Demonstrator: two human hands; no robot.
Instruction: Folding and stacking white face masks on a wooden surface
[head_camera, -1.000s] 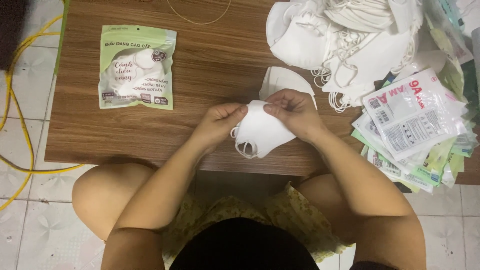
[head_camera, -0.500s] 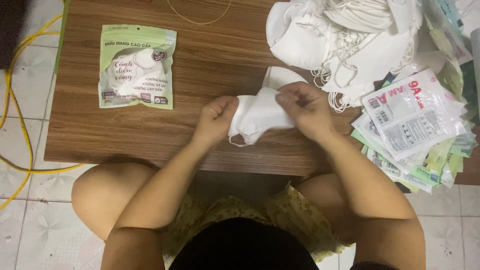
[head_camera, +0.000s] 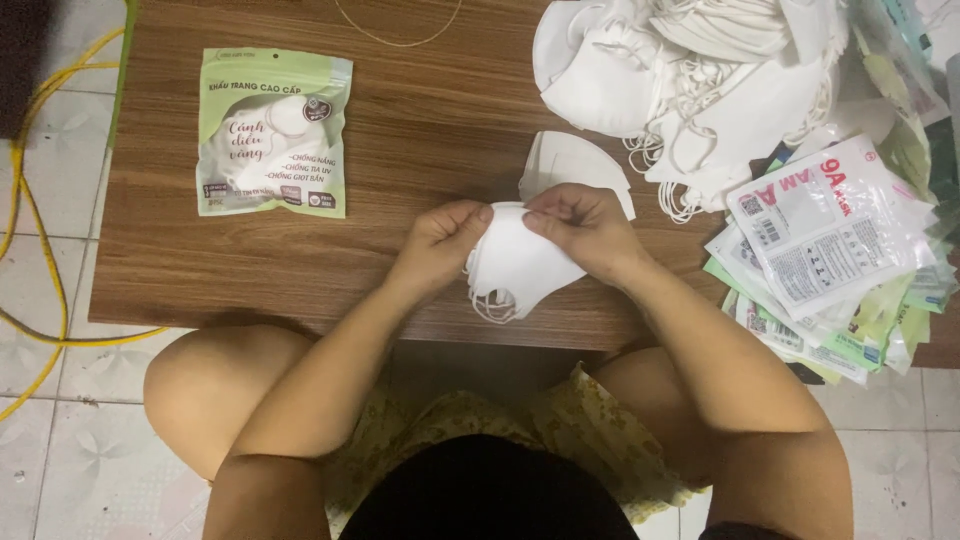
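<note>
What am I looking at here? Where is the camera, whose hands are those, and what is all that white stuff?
The camera sits on a person's head and looks down, so you see their own arms and knees. There is no machine, just two bare hands. The left hand and the right hand together pinch a folded white face mask over the near edge of a brown wooden table. Just behind the hands lies another flat white mask. At the far right is a big pile of white masks with tangled ear loops, and beside it a stack of plastic packets. On the left lies one green packet with a mask inside. A yellow cable runs along the tiled floor.
</note>
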